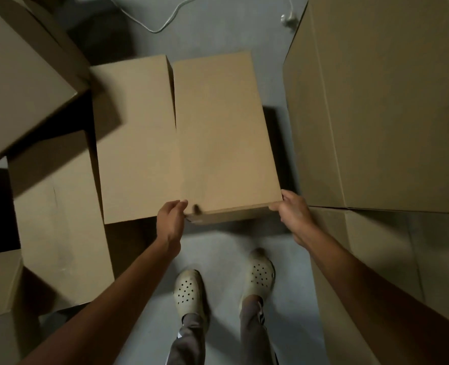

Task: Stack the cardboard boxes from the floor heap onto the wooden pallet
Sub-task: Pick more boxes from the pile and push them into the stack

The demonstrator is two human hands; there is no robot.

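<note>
1. Head view: a closed cardboard box lies in the middle, above the grey floor; what is inside it cannot be seen.
2. The left hand grips its near left corner, the right hand its near right corner.
3. Another box touches it on the left.
4. A tall box stands close on the right; a white cable lies beyond.

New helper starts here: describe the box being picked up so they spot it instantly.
Start at the grey floor straight ahead of the feet. The centre box lies there, beside a lower box on its left. Only it has a hand at each near corner.
</note>
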